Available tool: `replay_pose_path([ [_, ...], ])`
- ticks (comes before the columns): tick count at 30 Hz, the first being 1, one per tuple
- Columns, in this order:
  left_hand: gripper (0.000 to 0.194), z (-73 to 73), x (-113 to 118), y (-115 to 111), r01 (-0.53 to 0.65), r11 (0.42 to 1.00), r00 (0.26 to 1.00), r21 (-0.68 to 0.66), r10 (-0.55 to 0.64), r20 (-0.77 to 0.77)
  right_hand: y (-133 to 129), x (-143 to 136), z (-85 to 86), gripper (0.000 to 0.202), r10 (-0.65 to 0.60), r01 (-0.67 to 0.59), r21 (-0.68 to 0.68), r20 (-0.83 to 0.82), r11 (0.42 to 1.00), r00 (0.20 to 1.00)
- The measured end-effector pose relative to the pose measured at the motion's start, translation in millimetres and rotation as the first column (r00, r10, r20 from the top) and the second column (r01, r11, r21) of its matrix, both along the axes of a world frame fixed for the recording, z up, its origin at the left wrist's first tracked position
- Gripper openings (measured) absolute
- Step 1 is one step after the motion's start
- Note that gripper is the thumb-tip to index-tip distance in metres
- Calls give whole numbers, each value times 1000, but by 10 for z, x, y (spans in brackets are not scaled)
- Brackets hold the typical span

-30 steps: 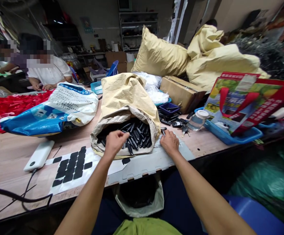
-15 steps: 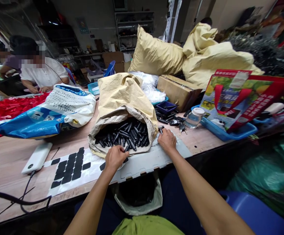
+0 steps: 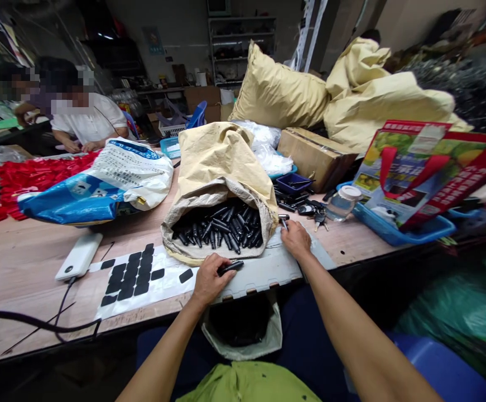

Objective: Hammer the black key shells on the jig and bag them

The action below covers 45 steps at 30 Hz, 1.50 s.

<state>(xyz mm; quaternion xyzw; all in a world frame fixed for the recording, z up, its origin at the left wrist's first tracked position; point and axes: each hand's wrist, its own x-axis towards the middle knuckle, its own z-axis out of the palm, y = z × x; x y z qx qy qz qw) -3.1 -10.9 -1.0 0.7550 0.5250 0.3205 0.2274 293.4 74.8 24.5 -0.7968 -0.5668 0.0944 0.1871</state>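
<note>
My left hand (image 3: 211, 280) is closed on a short black tapered tube (image 3: 231, 267), at the front of the sack's mouth. In the open beige sack (image 3: 221, 151) lie many similar black tubes (image 3: 221, 226). My right hand (image 3: 296, 239) is closed at the sack's right edge. From its fingers sticks a small dark and silvery tool (image 3: 284, 219), whose kind I cannot make out. Under both hands lies a pale grey board (image 3: 263, 274) along the table edge. Left of my left hand is a white sheet with black rounded stickers (image 3: 129, 276).
A white power bank (image 3: 79, 255) with a black cable lies on the left. Beyond it are a blue-white bag (image 3: 96, 184) and red pieces (image 3: 46, 178). To the right stand a jar (image 3: 343, 204) and a blue basket (image 3: 405, 237). A co-worker (image 3: 87, 120) sits at the back left.
My left hand has moved right and slightly away from the sack's mouth, and the black tube in it now shows fully. My right hand has stayed at the sack's right edge. The view has shifted slightly.
</note>
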Motion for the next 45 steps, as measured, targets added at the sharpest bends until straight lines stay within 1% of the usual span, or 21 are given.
replay_pose_path([
  [3, 12, 12, -9, 17, -4, 1000, 1000, -16, 5, 29, -70, 123, 90, 38, -48, 49, 27, -35, 998, 998],
  [5, 12, 15, -9, 25, -8, 1000, 999, -29, 9, 45, -221, 143, 165, 43, -64, 75, 137, -81, 988, 995],
  [6, 13, 14, -9, 28, -10, 999, 999, -34, 11, 52, -329, 117, 199, 44, -37, 70, 240, -138, 968, 990],
  [7, 13, 11, -8, 30, -11, 999, 998, -38, 13, 60, -453, 64, 227, 44, 38, 36, 349, -202, 936, 979],
  [8, 13, 6, -8, 31, -12, 999, 998, -40, 15, 65, -587, -16, 248, 43, 138, -18, 423, -255, 906, 957],
  [10, 13, -6, -8, 33, -18, 999, 997, -42, 21, 73, -854, -239, 264, 39, 390, -230, 440, -318, 868, 864],
  [11, 13, -14, -9, 34, -20, 999, 997, -44, 24, 76, -973, -367, 261, 36, 474, -314, 443, -314, 840, 823],
  [13, 14, -32, -10, 34, -23, 999, 997, -46, 27, 78, -1162, -616, 245, 35, 559, -420, 437, -259, 795, 788],
  [15, 14, -50, -11, 35, -23, 999, 997, -37, 26, 79, -1281, -813, 228, 36, 578, -468, 419, -188, 778, 794],
  [17, 14, -66, -12, 36, -26, 999, 997, -23, 28, 76, -1347, -941, 215, 38, 565, -487, 395, -105, 779, 818],
  [19, 13, -76, -13, 38, -34, 999, 997, -19, 35, 73, -1382, -1012, 197, 42, 550, -506, 368, -20, 780, 835],
  [21, 13, -80, -13, 41, -37, 999, 997, -22, 38, 72, -1399, -1047, 169, 45, 552, -538, 322, 55, 779, 832],
  [23, 12, -81, -11, 44, -34, 999, 996, -18, 35, 77, -1403, -1058, 138, 45, 561, -564, 266, 94, 781, 822],
  [25, 13, -83, -9, 47, -31, 999, 996, -11, 32, 87, -1398, -1048, 118, 43, 552, -556, 251, 93, 792, 828],
  [29, 14, -92, -9, 50, -32, 999, 995, 5, 31, 97, -1387, -989, 105, 41, 483, -470, 334, 49, 817, 874],
  [34, 14, -89, -13, 45, -31, 1000, 996, 0, 31, 78, -1392, -905, 83, 39, 490, -471, 307, 18, 827, 871],
  [37, 14, -74, -11, 36, -34, 999, 997, 2, 34, 65, -1313, -761, 133, 38, 403, -371, 382, -4, 847, 915],
  [39, 15, -63, -7, 30, -32, 999, 998, 5, 32, 52, -1186, -587, 190, 36, 296, -263, 438, -8, 860, 955],
  [41, 17, -53, -4, 26, -32, 999, 999, 5, 31, 42, -1002, -369, 231, 36, 161, -144, 453, 2, 880, 987],
  [43, 19, -47, -1, 24, -37, 999, 999, 2, 37, 34, -789, -150, 232, 40, 34, -40, 394, 22, 918, 999],
  [45, 20, -46, 2, 25, -46, 999, 999, -4, 46, 28, -582, 20, 190, 46, -65, 50, 265, 47, 963, 997],
])
